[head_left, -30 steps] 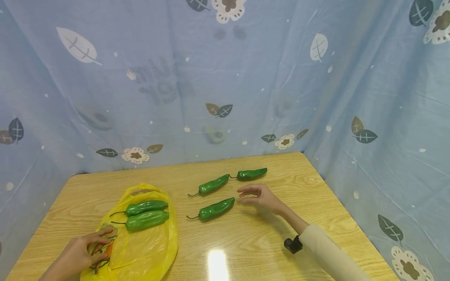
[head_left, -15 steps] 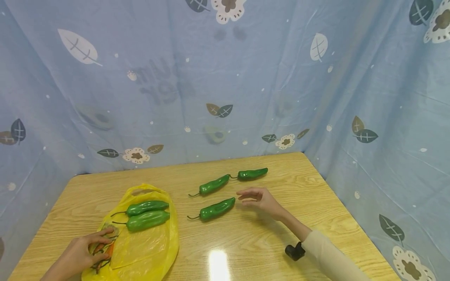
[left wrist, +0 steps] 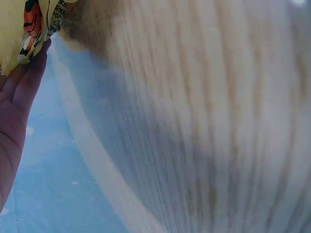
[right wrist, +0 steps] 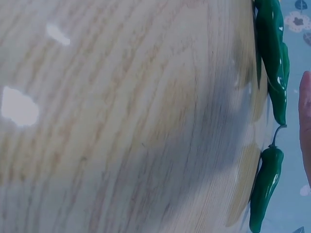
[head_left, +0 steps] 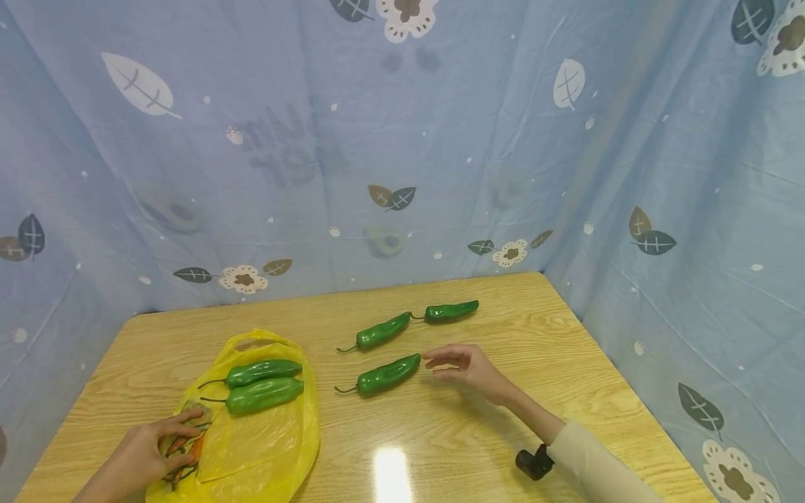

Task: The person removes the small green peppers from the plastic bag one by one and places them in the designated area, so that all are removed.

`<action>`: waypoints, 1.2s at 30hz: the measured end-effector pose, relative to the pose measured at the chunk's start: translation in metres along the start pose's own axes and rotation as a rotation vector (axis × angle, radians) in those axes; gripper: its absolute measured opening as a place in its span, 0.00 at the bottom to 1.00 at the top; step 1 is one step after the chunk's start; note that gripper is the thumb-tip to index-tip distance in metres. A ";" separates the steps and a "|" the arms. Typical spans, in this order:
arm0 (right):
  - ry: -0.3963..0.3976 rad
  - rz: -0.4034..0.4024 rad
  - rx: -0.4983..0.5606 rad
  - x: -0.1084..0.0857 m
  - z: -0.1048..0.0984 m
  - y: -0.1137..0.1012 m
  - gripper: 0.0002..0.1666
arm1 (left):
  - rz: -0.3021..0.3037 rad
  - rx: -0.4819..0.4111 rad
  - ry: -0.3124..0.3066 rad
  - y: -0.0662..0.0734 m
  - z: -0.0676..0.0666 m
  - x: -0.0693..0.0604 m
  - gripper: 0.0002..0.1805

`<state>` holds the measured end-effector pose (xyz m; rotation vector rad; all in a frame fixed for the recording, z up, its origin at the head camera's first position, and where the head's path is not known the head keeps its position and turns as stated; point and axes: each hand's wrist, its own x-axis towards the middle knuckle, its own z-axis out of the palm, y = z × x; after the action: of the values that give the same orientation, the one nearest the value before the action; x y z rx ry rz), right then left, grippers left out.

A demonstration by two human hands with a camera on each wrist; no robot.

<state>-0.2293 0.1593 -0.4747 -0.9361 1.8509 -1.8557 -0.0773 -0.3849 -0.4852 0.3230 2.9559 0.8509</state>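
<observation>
Two green chili peppers (head_left: 264, 384) lie side by side on the yellow plastic bag (head_left: 251, 454), stems to the left; their tips end at the bag's right rim. My left hand (head_left: 147, 450) grips the bag's left side at a printed orange and dark patch, thumb and fingers around it. Beside the tip of a third green chili pepper (head_left: 388, 375) hovers my right hand (head_left: 472, 374), fingers loosely bent and holding nothing. Whether its fingertips touch that tip, I cannot tell. In the right wrist view, only a finger (right wrist: 305, 121) shows beside the green peppers.
Farther back on the wooden table (head_left: 534, 335) lie a green pepper (head_left: 382, 331) and, to its right, another green pepper (head_left: 451, 311). A blue patterned curtain (head_left: 402, 140) hangs behind the table and along its sides. A black device (head_left: 534, 462) sits at my right wrist.
My right hand has lowered a little, coming level with the near pepper's tip. The left hand, the bag and the peppers stay where they were.
</observation>
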 end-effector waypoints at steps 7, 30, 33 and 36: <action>-0.015 -0.013 0.010 -0.006 0.006 -0.004 0.22 | -0.022 0.031 -0.006 0.002 0.000 0.000 0.25; -0.091 -0.052 0.080 -0.025 0.033 -0.015 0.24 | -0.024 0.058 0.009 0.007 -0.001 -0.001 0.24; -0.097 -0.058 0.080 -0.027 0.035 -0.015 0.23 | -0.030 0.061 0.005 0.007 -0.001 -0.001 0.23; -0.083 -0.033 0.084 -0.029 0.037 -0.017 0.23 | -0.040 0.061 -0.007 0.007 -0.002 0.000 0.23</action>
<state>-0.1804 0.1522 -0.4669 -1.0041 1.7056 -1.8696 -0.0762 -0.3796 -0.4798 0.2688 2.9755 0.7553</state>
